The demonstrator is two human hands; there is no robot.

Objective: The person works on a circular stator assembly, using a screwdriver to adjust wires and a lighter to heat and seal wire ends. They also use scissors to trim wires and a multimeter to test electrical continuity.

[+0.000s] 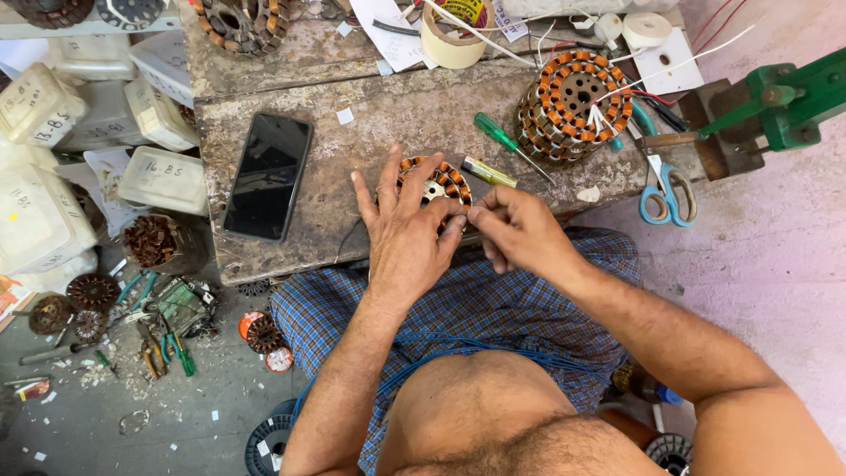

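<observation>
Fig.: my workbench [388,115], seen from above; all places given rel. to the small stator [434,182], a copper-wound ring lying at the bench's near edge.

Packages & labels: far left of the stator, off the bench, a heap of whitish translucent plastic boxes [163,179], rectangular, w/ dark handwritten marks on the lids. Behind the stator, toward the back of the bench, a cream tape roll [451,42] w/ a yellow printed roll standing in it; beside that, white paper sheets [388,31]. Back right, a smaller white tape roll [646,28].

Hands: my left hand [407,231] lies flat over the stator's near-left side, fingers spread wide and touching the windings. My right hand [518,231] sits just right of the stator, fingers curled, thumb & forefinger pinched at its rim, prob. on a thin wire, too fine to make out.

Other items: black phone [267,174] left of the stator; green-handled screwdriver [499,136] just behind-right; larger wound stator [573,104] further back right; blue-handled scissors [668,196] far right.
</observation>
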